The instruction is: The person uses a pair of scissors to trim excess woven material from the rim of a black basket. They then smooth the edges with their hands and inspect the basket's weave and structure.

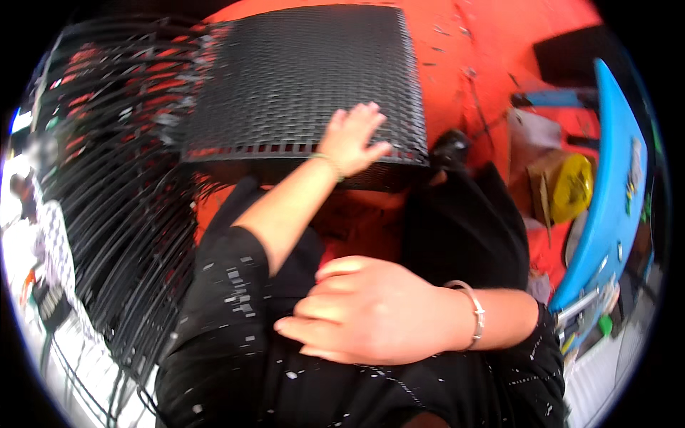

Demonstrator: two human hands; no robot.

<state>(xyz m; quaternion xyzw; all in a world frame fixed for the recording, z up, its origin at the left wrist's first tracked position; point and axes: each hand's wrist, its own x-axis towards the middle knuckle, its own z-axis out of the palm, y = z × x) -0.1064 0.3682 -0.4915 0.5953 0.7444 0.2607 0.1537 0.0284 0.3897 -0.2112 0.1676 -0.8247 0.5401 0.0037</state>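
A black woven wicker piece (307, 78), box-like with a flat top and a front edge, stands in front of my knees. My left hand (351, 139) reaches onto its near right part, palm down, fingers stretched and thumb spread. Many long loose black strands (107, 157) fan out from its left side. My right hand (378, 310) is close to my body, above my lap, with a bracelet at the wrist. Its fingers are bent and point left. The palm is turned away, so anything it holds is hidden, and the hand is slightly blurred.
The floor (492, 43) is orange-red with small dark scraps on it. To my right stands a blue plastic panel (606, 185), seemingly a chair or stool. Beside it lie a yellow bag (573, 187) and cardboard (540, 189). A dark shoe (451, 148) is by the wicker's right corner.
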